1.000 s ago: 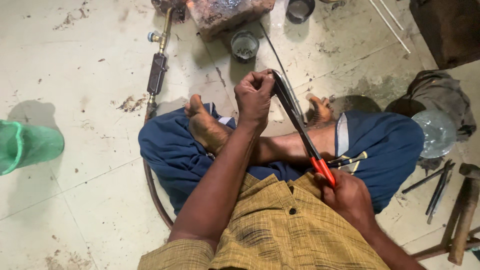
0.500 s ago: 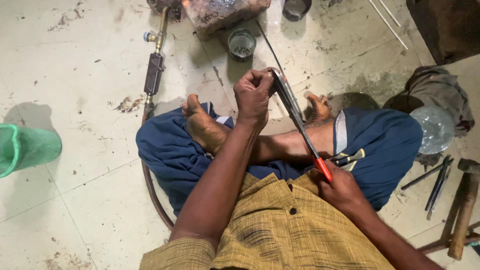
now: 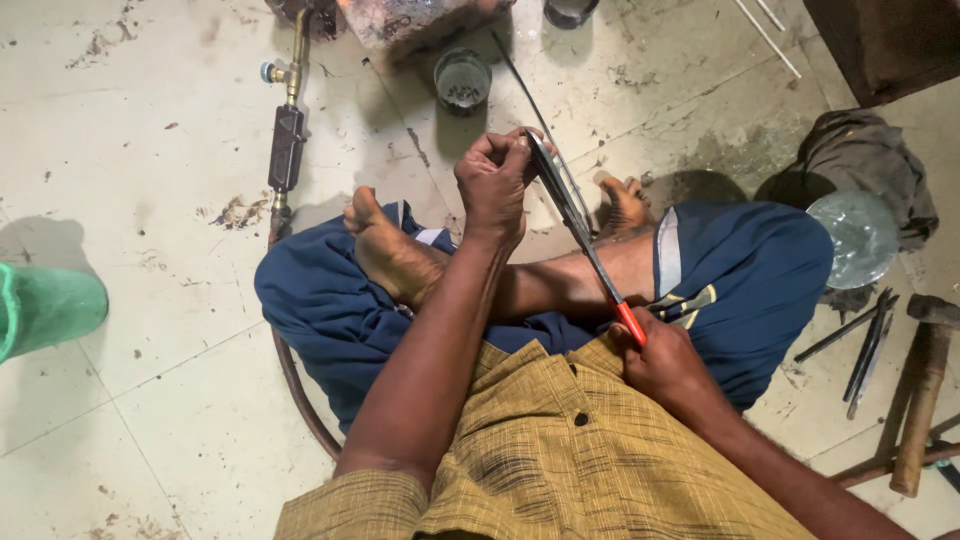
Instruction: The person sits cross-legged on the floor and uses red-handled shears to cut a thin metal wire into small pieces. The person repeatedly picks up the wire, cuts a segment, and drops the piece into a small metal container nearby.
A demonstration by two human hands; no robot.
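The person sits cross-legged on a pale, stained tile floor (image 3: 150, 330), in blue trousers and a mustard checked shirt. The right hand (image 3: 668, 362) is closed around the red grip of a long, thin metal file (image 3: 580, 225), which slants up and away across the lap. The left hand (image 3: 495, 180) is clenched at the far end of that file, its fingers pinched around something small pressed against the blade; what it is cannot be made out. Just beyond the left hand a thin dark rod (image 3: 515, 70) lies on the floor, near a small round cup (image 3: 463, 80) of dark contents. To the left lies a brass gas torch (image 3: 287, 140) with its hose curving back past the knee. A green plastic vessel (image 3: 45, 310) sits at the far left edge. On the right are a clear glass bowl (image 3: 860, 238) against a grey rag (image 3: 865, 160), some dark slim hand tools (image 3: 868, 345), and a wooden-handled hammer (image 3: 922, 400).
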